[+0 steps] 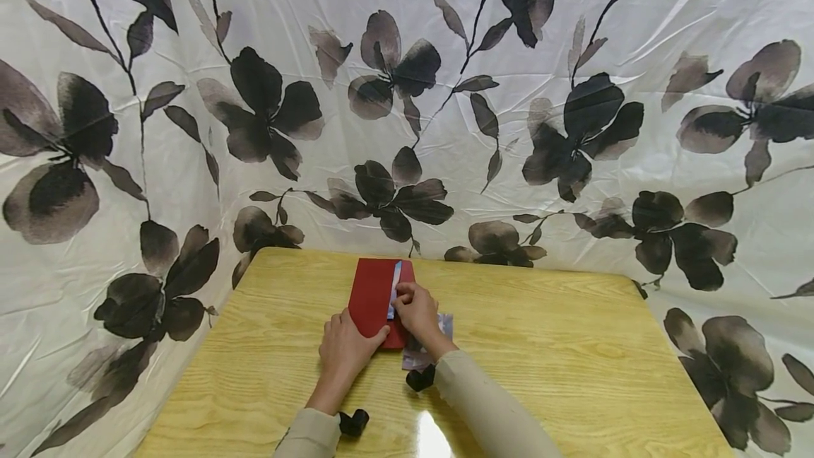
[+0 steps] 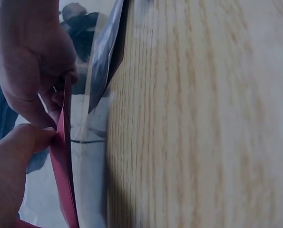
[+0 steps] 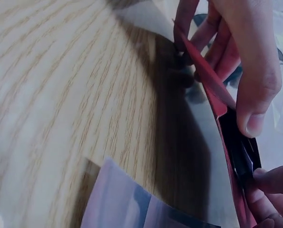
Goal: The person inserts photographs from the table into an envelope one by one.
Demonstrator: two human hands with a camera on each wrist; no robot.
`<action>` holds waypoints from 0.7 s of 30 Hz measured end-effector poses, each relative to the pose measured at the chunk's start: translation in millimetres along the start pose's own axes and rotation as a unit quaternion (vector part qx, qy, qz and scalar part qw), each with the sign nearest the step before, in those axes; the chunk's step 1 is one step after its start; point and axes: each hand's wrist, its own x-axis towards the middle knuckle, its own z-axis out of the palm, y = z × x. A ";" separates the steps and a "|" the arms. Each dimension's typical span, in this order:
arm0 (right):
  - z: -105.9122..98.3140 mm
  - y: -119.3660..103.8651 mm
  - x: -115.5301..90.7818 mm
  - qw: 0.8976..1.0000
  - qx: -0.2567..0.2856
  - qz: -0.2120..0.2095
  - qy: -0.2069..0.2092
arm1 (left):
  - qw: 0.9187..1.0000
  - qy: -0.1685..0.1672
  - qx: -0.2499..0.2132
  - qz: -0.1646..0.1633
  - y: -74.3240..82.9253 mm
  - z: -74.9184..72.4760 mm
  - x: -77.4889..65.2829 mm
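A red envelope (image 1: 372,292) is held slightly above the wooden table, and a pale blue strip (image 1: 396,281) shows along its right side. My left hand (image 1: 346,346) grips the envelope's lower left, thumb over the face and fingers beneath. At the right edge, my right hand (image 1: 416,309) pinches with thumb and fingertips beside the strip. From the right wrist camera, the right fingertips (image 3: 269,183) sit on a dark, glossy part of the envelope's opening. A clear plastic sleeve (image 1: 447,327) lies under and beside the right hand, partly hidden by it.
The wood-grain table (image 1: 540,345) extends to both sides of the hands. Behind and around it hangs a white cloth (image 1: 483,182) with dark flowers. A black camera mount sits at each wrist, the left one (image 1: 354,423) just over the tabletop.
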 end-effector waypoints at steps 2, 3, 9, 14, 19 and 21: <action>0.5 -0.1 -0.2 1.000 0.000 -0.001 -0.002 | 1.000 0.001 0.000 0.001 -0.2 0.3 0.0; 0.8 0.0 -0.3 1.000 0.000 -0.001 -0.003 | 1.000 0.002 0.000 0.001 -0.3 0.4 -0.1; 4.8 1.8 -0.6 1.000 -0.012 -0.012 0.003 | 1.000 0.002 -0.001 0.000 -0.2 0.9 -0.2; 7.5 1.3 0.3 1.000 -0.014 -0.015 0.007 | 1.000 0.004 0.000 0.000 -0.1 0.8 0.0; 8.1 0.5 1.1 1.000 -0.020 -0.002 0.005 | 1.000 0.004 -0.003 -0.001 -0.7 0.9 0.4; 7.6 0.1 0.5 1.000 -0.022 -0.002 0.004 | 1.000 0.004 -0.004 -0.001 -0.9 0.6 0.3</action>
